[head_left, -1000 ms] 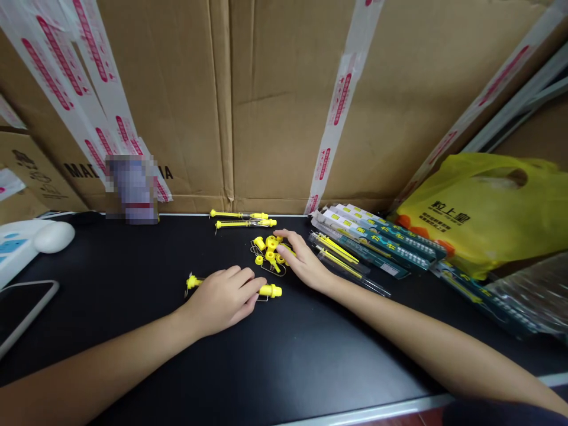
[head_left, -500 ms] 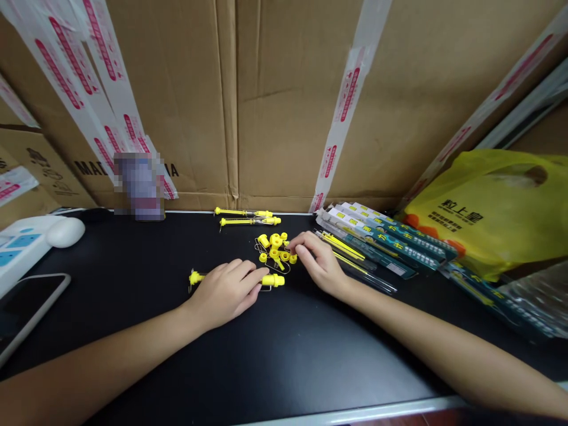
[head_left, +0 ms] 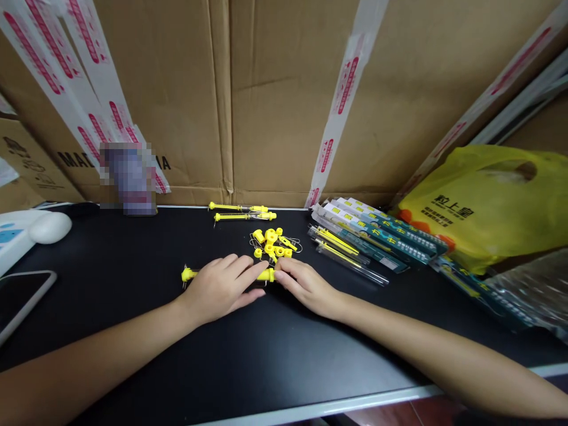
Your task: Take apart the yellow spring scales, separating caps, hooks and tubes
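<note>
A tubular yellow spring scale (head_left: 189,274) lies sideways on the black tabletop. Draped over its middle, my left hand (head_left: 224,287) holds it down with fingers bent around the tube, hiding most of it. My right hand (head_left: 308,287) pinches the yellow cap at the scale's right end between thumb and fingertips. Just behind both hands lies a heap of small yellow caps (head_left: 270,236) and thin wire hooks (head_left: 298,244). Farther back, against the cardboard, two more spring scales (head_left: 245,217) lie side by side.
Clear tubes with yellow strips (head_left: 337,242) and several printed boxes (head_left: 386,234) lie on the right, beside a yellow plastic bag (head_left: 497,201). A phone (head_left: 24,302) and a white power strip (head_left: 18,236) sit at left. Tall cardboard (head_left: 275,106) stands along the back edge.
My right hand has moved left and toward me, from the heap of small parts to the scale's right end. The left hand still holds the scale. The view has shifted slightly.
</note>
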Motion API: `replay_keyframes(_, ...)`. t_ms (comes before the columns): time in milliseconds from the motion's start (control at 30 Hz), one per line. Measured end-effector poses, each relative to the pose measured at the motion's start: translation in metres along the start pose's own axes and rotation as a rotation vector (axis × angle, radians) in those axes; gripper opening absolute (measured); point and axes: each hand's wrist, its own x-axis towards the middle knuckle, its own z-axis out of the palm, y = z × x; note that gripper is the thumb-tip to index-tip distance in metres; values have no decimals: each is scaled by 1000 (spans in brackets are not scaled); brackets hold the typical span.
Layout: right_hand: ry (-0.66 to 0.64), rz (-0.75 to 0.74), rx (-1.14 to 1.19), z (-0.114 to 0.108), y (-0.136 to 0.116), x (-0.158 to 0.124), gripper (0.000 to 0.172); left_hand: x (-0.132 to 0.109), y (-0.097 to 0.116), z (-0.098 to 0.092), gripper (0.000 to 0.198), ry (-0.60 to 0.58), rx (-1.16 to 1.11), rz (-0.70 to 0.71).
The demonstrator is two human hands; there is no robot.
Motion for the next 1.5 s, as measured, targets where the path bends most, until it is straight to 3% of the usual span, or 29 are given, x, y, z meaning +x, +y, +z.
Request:
replay_keyframes(67, -15, -24, 16, 1, -2, -1, 27, -1, 0, 0, 45, -24, 37, 1)
replay_keyframes(267, -17, -72, 49, 1, -5, -2, 22, 1, 2, 3, 28, -86, 99, -15)
replay_keyframes(567, -28, -53, 200, -1, -4, -5, 21, -2, 0, 4, 26, -91, 45, -7)
replay_keyframes(800, -43, -76, 70, -2, -5, -4, 20, -1, 0, 3, 31, -77, 29, 28)
replay_keyframes(1133, -42, -68, 118, -1, -3, -5, 18, -2, -2, 4, 24, -194, 15, 35)
replay_keyframes(1367, -48, -76, 5, -3, -7, -4, 18, -2, -1, 5, 25, -128, 15, 25)
replay_keyframes(1500, -50, -85, -3, -2, -6, -3, 19, -2, -1, 6, 26, -172, 33, 34)
